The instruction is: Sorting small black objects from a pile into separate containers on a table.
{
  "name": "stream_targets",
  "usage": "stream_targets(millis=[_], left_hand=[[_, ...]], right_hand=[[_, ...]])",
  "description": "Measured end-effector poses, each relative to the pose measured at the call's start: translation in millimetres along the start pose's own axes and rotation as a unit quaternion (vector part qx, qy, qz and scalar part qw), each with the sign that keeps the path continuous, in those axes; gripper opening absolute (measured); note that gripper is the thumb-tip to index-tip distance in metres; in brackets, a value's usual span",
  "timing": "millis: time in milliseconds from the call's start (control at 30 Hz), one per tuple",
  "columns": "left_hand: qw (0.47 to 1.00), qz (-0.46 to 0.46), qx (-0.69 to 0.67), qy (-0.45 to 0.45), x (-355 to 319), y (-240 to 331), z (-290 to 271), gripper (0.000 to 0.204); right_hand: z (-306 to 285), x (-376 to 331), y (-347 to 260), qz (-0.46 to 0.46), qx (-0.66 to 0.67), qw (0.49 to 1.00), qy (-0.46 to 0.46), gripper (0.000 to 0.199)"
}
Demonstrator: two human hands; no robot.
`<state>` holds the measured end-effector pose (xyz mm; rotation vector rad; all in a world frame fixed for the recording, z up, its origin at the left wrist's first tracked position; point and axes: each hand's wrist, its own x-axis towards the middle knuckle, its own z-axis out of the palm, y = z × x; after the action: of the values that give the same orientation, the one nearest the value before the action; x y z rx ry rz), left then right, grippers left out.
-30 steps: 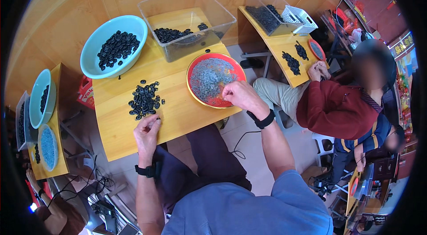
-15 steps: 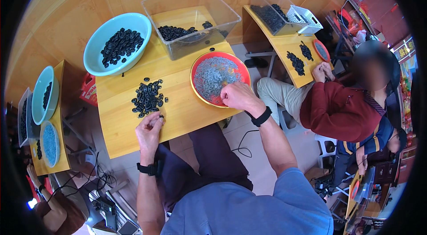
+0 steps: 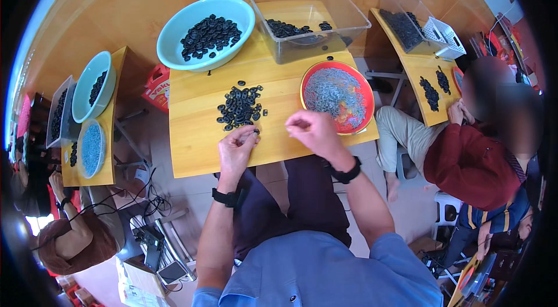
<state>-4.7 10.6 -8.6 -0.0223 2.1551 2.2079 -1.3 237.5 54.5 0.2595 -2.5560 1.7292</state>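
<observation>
My left hand is by the table's near edge, its thumb and fingertips closed on a small black plastic piece. Just beyond it lies a loose pile of similar black pieces, rounded and with openings in them. My right hand hovers between the pile and a red bowl, fingers pinched together. Whatever they hold, if anything, is too small to make out. Many thin grey metal pieces, like small screws or pins, fill the bowl, with a barer patch at its near side.
At the back of the yellow table stand a light-blue basin and a clear plastic bin, both holding black pieces. Side tables carry similar containers. A person in a dark red top sits at the right. Cables lie lower left.
My right hand has left the bowl and come in toward my left hand. The left still pinches a black piece near the pile. The whole view has shifted.
</observation>
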Motion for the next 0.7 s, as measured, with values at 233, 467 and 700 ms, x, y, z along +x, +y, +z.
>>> stream_targets(millis=[233, 467, 700], left_hand=[[0.999, -0.043, 0.018, 0.021, 1.6, 6.1, 1.8, 0.019], [0.999, -0.045, 0.025, 0.0, 4.6, 5.6, -1.4, 0.018], [0.999, -0.043, 0.032, -0.003, 4.3, 7.5, 1.1, 0.017]], right_hand=[[73.1, 10.3, 37.0, 0.039, 0.098, 0.994, 0.021, 0.009], [78.8, 14.6, 40.6, 0.037, 0.149, 0.988, 0.01, 0.008], [73.4, 14.8, 38.0, 0.048, 0.139, 0.989, -0.017, 0.008]])
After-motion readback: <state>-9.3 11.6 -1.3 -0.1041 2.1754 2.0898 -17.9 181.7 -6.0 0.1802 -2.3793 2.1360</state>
